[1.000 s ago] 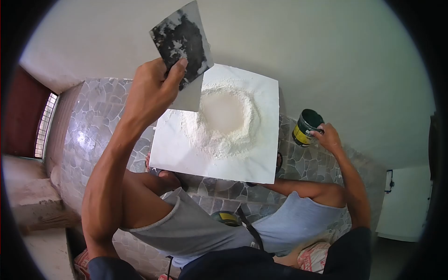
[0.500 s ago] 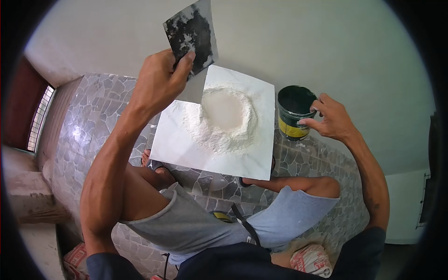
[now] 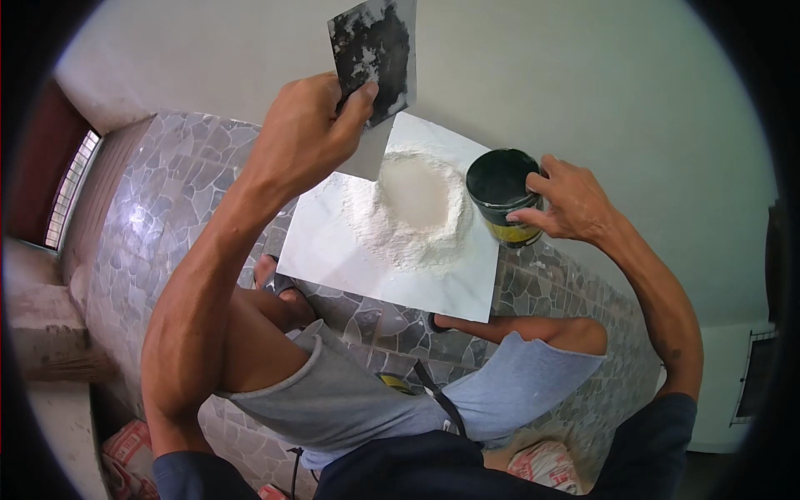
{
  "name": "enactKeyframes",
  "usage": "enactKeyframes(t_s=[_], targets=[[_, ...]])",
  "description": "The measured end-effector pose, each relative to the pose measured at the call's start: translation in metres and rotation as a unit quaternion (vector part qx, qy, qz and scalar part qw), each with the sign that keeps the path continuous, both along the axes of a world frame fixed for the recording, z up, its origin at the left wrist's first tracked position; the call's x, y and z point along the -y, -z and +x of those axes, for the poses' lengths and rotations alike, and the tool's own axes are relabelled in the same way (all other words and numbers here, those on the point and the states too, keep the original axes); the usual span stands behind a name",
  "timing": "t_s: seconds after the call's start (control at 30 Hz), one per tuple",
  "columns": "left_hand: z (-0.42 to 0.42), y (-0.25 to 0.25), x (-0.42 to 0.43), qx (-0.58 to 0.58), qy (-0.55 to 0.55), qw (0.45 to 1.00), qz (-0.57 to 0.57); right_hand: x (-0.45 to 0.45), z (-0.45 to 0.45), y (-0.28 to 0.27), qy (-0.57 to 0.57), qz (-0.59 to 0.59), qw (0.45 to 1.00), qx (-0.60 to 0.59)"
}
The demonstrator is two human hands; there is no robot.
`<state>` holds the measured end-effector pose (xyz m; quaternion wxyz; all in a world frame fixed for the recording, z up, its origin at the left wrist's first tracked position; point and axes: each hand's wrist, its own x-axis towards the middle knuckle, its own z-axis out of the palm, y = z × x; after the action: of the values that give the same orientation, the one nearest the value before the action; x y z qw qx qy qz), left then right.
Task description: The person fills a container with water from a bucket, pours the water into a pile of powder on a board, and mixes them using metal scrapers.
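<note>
My left hand (image 3: 321, 133) grips a flat blade (image 3: 375, 54), dark and smeared with pale patches, thumb on its face, above the far left corner of a white board (image 3: 317, 250). On the board a ring of white powder (image 3: 392, 242) surrounds a pool of cloudy liquid (image 3: 414, 196). With my right hand (image 3: 575, 200) I hold a dark green bucket (image 3: 500, 179) with a yellow band by its rim. It hangs over the board's right edge, its dark opening facing up toward me; what is inside is hard to make out.
A pale wall (image 3: 583, 92) rises behind the board. Grey stone-patterned floor (image 3: 183, 183) lies around it. My legs are spread on either side. Red and white sacks (image 3: 546, 467) lie near me, and a concrete ledge (image 3: 50, 333) stands at the left.
The bucket has moved left, from beside the board to over its right edge, and its opening shows more. My left hand and the blade have shifted right in view.
</note>
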<state>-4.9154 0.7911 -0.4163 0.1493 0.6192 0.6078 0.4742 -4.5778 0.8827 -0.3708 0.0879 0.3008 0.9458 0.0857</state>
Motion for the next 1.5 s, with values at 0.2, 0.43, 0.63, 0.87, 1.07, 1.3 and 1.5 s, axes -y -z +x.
enactKeyframes(t_s=[0.2,0.43,0.63,0.87,1.07,1.3,1.5], targets=[[0.000,-0.001,0.002,-0.003,-0.011,1.000,-0.013,-0.002,-0.017,0.000,-0.020,0.002,0.999,0.032],[0.001,0.001,0.002,0.008,-0.008,1.000,-0.003,-0.003,-0.031,0.003,-0.054,0.002,0.997,0.057],[0.000,0.001,0.002,0.005,-0.007,1.000,-0.014,0.001,-0.042,0.000,-0.070,0.004,0.995,0.070],[-0.001,0.001,0.002,0.008,-0.004,1.000,0.003,0.001,-0.047,-0.001,-0.079,0.005,0.994,0.077],[-0.001,0.000,0.003,-0.001,-0.006,1.000,-0.009,-0.002,-0.045,0.002,-0.109,0.007,0.992,0.066],[-0.001,0.000,0.003,0.001,-0.002,1.000,-0.018,0.002,-0.051,-0.003,-0.076,0.001,0.993,0.095],[0.000,0.003,0.001,0.009,0.000,1.000,0.002,0.002,-0.051,-0.004,-0.089,0.004,0.991,0.099]])
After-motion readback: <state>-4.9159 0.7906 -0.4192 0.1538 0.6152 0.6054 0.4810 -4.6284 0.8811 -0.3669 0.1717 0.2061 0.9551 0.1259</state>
